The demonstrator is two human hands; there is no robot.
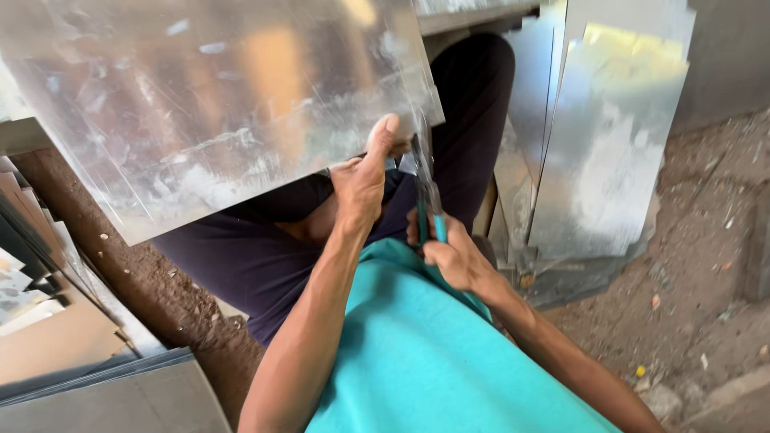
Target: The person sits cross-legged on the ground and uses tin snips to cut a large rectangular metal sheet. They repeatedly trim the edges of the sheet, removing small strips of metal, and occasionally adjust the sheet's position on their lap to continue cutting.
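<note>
A large shiny metal sheet (200,96) fills the upper left of the head view, tilted over my lap. My left hand (362,178) grips its lower right edge, thumb pressed up against the sheet. My right hand (453,256) is closed around the teal handles of metal snips (427,200). The snips' blades point up into the sheet's right edge, close to my left thumb. My dark trousers and teal shirt lie under both hands.
More cut metal sheets (609,136) lean upright at the right, beside my knee. A stack of flat sheets and boards (72,345) lies at the lower left. Bare dirt ground (698,265) with small debris spreads to the right.
</note>
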